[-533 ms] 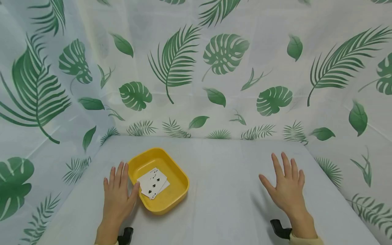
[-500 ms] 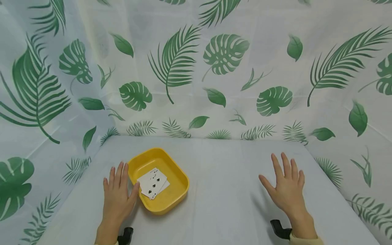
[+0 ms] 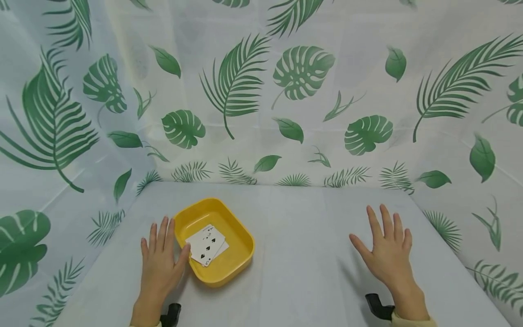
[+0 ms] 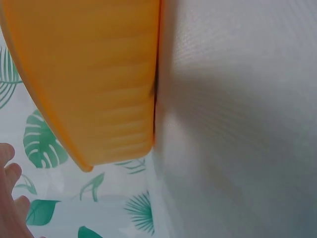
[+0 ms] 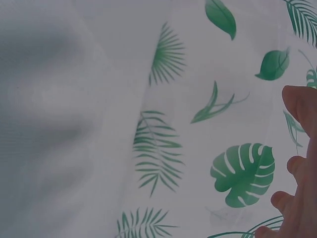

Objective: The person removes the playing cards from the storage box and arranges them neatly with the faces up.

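Observation:
A yellow square tray [image 3: 241, 261] with rounded corners stands on the left half of the white table. Inside lie overlapping playing cards [image 3: 206, 245]; the top one shows black spades, and how many lie beneath I cannot tell. Just left of the tray is my left hand [image 3: 160, 268], fingers extended, with the thumb tip by the rim; whether it touches I cannot tell. The left wrist view has the tray's ribbed outer wall [image 4: 99, 84] close up. Far to the right, my right hand [image 3: 388, 259] is spread above the table, holding nothing, its shadow falling beside it.
The white tabletop [image 3: 294, 245] stretches between the hands. White cloth [image 3: 253, 95] printed with green leaves hangs behind the table and along both sides. A black curved piece [image 3: 379, 307] sits at the right wrist, and a similar black piece [image 3: 171, 314] at the left.
Everything in the head view sits slightly further right than before. The hands, tray and cards keep nearly the same arrangement.

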Available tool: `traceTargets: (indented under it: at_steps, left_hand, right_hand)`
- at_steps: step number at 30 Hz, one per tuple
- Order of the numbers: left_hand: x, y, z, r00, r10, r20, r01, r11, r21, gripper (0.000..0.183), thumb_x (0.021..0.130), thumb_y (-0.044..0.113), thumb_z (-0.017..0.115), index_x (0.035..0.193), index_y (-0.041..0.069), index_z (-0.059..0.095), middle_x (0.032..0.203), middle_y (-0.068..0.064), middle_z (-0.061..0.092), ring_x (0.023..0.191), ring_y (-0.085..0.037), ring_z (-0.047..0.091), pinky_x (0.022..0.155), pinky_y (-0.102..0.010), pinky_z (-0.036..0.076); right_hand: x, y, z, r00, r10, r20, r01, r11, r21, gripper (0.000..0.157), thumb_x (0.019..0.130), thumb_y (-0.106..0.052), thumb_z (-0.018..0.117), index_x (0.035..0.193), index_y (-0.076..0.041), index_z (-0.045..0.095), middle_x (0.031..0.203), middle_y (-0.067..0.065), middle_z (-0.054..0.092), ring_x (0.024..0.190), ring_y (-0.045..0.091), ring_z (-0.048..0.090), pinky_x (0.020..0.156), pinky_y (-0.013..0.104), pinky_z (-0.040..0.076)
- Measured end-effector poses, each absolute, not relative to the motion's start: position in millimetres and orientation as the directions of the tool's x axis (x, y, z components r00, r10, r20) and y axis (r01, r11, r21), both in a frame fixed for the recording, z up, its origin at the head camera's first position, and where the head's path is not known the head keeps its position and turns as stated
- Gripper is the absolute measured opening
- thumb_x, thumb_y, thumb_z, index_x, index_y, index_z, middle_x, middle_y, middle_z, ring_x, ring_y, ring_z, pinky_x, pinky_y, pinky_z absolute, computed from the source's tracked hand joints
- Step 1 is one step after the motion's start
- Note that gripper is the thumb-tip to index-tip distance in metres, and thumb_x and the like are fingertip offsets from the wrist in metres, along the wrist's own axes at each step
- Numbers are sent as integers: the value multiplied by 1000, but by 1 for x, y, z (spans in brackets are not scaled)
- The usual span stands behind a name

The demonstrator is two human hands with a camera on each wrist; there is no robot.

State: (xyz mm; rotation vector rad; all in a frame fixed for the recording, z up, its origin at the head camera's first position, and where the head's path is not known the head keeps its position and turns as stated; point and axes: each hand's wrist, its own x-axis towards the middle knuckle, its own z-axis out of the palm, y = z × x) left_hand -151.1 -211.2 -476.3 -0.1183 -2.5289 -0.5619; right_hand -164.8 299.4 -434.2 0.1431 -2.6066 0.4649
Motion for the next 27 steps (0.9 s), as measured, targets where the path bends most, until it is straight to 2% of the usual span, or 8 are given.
traceTargets:
  at_steps: [4, 7, 11, 15, 18, 20, 23, 27]
  left_hand:
    - [-152, -209, -477, -837, -51, 545, 212, 888, 408, 76, 98, 34, 55, 160, 4, 21, 164, -19, 19, 148, -45, 13, 117, -66, 1]
    - [-154, -207, -479, -841, -93, 533, 233, 827, 512, 75, 98, 27, 56, 159, 1, 21, 163, -22, 19, 146, -47, 17, 116, -66, 10]
    - [-158, -203, -483, -907, -150, 394, 204, 661, 722, 77, 100, 25, 56, 161, 1, 14, 165, -22, 7, 149, -45, 12, 115, -66, 16]
    - [-166, -202, -485, -965, -168, 202, 90, 510, 856, 82, 102, 26, 53, 161, 2, 1, 166, -21, -4, 151, -40, 0, 118, -62, 10]
    - [-173, -204, -487, -974, -195, 114, 11, 461, 887, 83, 103, 25, 51, 161, 2, -4, 166, -22, -8, 152, -39, -4, 119, -60, 6]
    - [-178, -206, -487, -971, -225, 82, -26, 441, 897, 83, 102, 23, 50, 161, 3, -5, 166, -22, -9, 152, -39, -3, 119, -59, 6]
    - [-186, -209, -488, -961, -266, 71, -50, 421, 906, 82, 101, 21, 49, 161, 3, -4, 166, -23, -6, 152, -40, -1, 119, -58, 7]
    - [-202, -213, -487, -956, -281, 86, -37, 407, 913, 79, 99, 14, 49, 160, -1, 2, 165, -25, 0, 151, -40, 2, 120, -55, 6]
  right_hand:
    - [-165, 300, -434, -876, -19, 482, -187, 934, -303, 89, 93, -47, 64, 162, -12, 20, 163, 24, 11, 148, 50, 0, 109, 76, -3]
    - [-165, 299, -433, -876, -24, 483, -197, 929, -312, 90, 93, -47, 65, 161, -10, 20, 163, 25, 12, 148, 50, 1, 108, 76, -2]
    - [-165, 294, -431, -869, -30, 494, -218, 919, -327, 90, 93, -46, 66, 160, -5, 21, 162, 27, 14, 147, 51, 3, 107, 77, 1]
    - [-171, 281, -426, -819, -51, 572, -294, 893, -340, 86, 89, -36, 71, 155, 3, 30, 154, 33, 28, 140, 56, 22, 105, 78, 15]
    - [-181, 263, -421, -760, -95, 643, -385, 863, -327, 82, 84, -26, 75, 148, 9, 38, 145, 37, 40, 131, 58, 37, 100, 75, 30]
    - [-188, 248, -417, -735, -136, 664, -436, 844, -311, 80, 83, -22, 76, 146, 11, 41, 142, 36, 43, 128, 56, 42, 98, 72, 36]
    - [-199, 223, -411, -725, -197, 660, -491, 819, -296, 79, 83, -23, 77, 146, 10, 42, 142, 35, 45, 127, 53, 45, 100, 69, 38]
    - [-208, 188, -406, -751, -279, 599, -534, 790, -302, 77, 87, -30, 75, 148, 5, 43, 145, 30, 46, 129, 49, 47, 102, 65, 41]
